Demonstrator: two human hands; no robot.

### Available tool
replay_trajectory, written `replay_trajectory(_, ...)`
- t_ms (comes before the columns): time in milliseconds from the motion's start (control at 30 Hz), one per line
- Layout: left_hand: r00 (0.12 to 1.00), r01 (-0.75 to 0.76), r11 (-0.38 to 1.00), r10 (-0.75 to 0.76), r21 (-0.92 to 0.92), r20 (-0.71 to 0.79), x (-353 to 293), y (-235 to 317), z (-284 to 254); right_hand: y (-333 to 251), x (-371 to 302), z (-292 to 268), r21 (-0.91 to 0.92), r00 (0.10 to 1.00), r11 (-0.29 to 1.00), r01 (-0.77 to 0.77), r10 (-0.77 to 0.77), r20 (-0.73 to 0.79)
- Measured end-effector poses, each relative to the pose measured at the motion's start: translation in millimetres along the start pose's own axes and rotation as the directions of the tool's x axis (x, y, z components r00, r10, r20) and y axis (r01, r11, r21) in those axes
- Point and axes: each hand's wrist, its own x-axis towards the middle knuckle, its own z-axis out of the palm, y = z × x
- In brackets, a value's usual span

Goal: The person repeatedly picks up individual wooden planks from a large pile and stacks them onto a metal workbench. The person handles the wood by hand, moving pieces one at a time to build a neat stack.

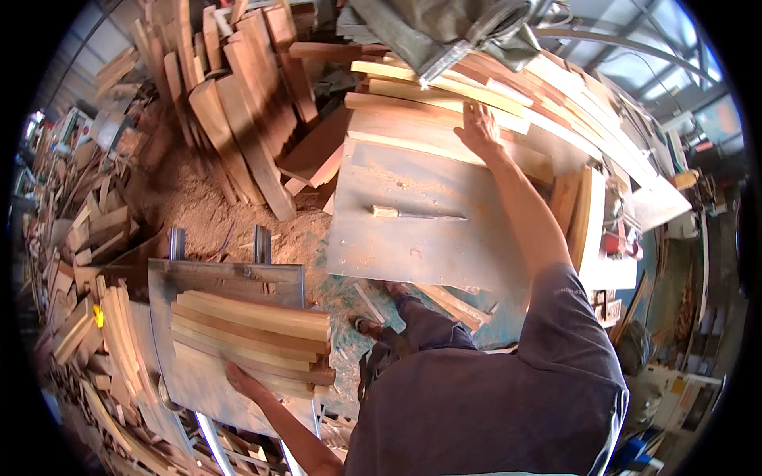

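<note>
My left hand (248,384) rests against the near edge of a stack of wooden strips (250,329), its fingers stretched out. The strips lie side by side on a low grey table (214,389) at the lower left. Farther off to the right, my right hand (479,128) lies over pale wooden boards (444,94), with its fingers extended and its thumb apart. These boards line the far side of a larger grey tabletop (429,250). On that tabletop lies a slim brush-like tool (387,212) with a pale wide end and a dark, narrow length.
Long planks (250,111) lean in a pile at the far left, above a heap of sawdust (190,186). Wood offcuts (99,226) crowd the left side. A grey-green cloth (452,28) hangs over the far boards. Loose strips (452,305) lie on the floor below the tabletop.
</note>
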Motion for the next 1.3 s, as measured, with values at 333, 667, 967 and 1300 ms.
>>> replay_trajectory(333, 0.996, -0.094, 0.971, 0.091, 0.222, 0.024, 7, -3, -5, -9, 31, 5, -0.138, 0.997, 0.987, -0.082, 0.081, -0.011)
replay_trajectory(667, 0.992, -0.123, 0.977, 0.121, 0.175, 0.022, 19, -17, -7, 3, 50, 4, 0.004, 0.995, 0.999, -0.05, 0.05, 0.09)
replay_trajectory(967, 0.986, -0.158, 0.966, 0.167, 0.202, -0.024, 20, -22, -9, -2, 48, 8, -0.072, 0.999, 0.997, 0.04, -0.038, 0.026)
replay_trajectory(1300, 0.942, -0.334, 0.937, 0.328, 0.106, 0.07, 55, -81, -45, -13, 56, 34, -0.112, 0.957, 0.987, 0.117, -0.082, 0.279)
